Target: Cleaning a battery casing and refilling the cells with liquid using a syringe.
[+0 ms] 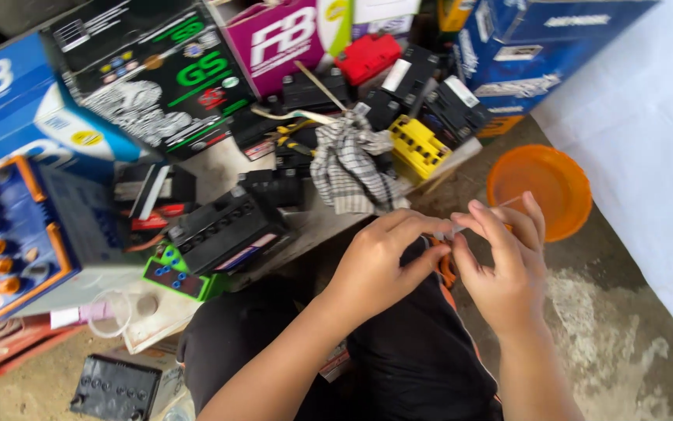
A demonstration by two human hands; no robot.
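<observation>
Both hands are meeting above the person's lap, over the black trousers (422, 359). The left hand (375, 269) and right hand (504, 269) are pinching a thin clear tube (480, 218) between them; each grip is closing down to thumb and fingertips on it, and the tube is slanting up toward the orange bowl (540, 191) on the floor just beyond. A checked rag (348, 168) is lying on the low surface (219, 168) ahead, among black batteries (223, 226), with a yellow battery (418, 146) beside it. Coloured boxes (157, 70) are standing behind.
</observation>
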